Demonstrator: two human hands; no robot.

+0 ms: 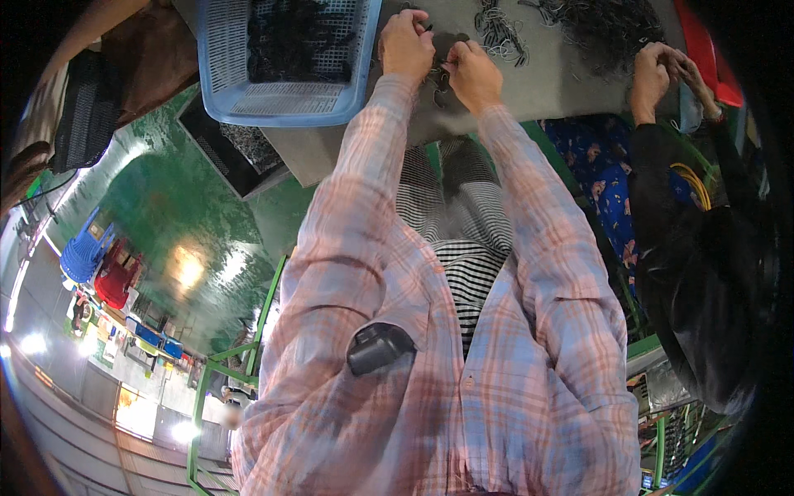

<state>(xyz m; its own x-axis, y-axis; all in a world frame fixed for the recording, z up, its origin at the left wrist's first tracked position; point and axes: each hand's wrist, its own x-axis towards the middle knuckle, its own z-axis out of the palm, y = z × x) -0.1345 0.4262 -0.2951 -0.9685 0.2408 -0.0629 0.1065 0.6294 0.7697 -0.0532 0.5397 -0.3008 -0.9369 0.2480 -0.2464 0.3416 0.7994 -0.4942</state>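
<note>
Over the near part of the grey tabletop (pixel 529 91), my left hand (pixel 407 48) is closed, with a small dark bit showing at its fingertips. Close by on its right, my right hand (pixel 476 76) pinches with thumb and forefinger at something dark and tiny. Thin dark strands (pixel 439 93) hang or lie between the two hands; which of them are held is unclear. Just beyond my right hand lies a bunch of looped grey and black cords (pixel 499 35). A larger tangle of black strands (pixel 608 37) spreads farther right.
A light blue plastic basket (pixel 289 112) with black tangled strands stands left of my hands. At the right, another person's hands (pixel 653 78) work near a red container (pixel 711 54). Below the table's left edge sits a dark crate (pixel 219 149) on the green floor.
</note>
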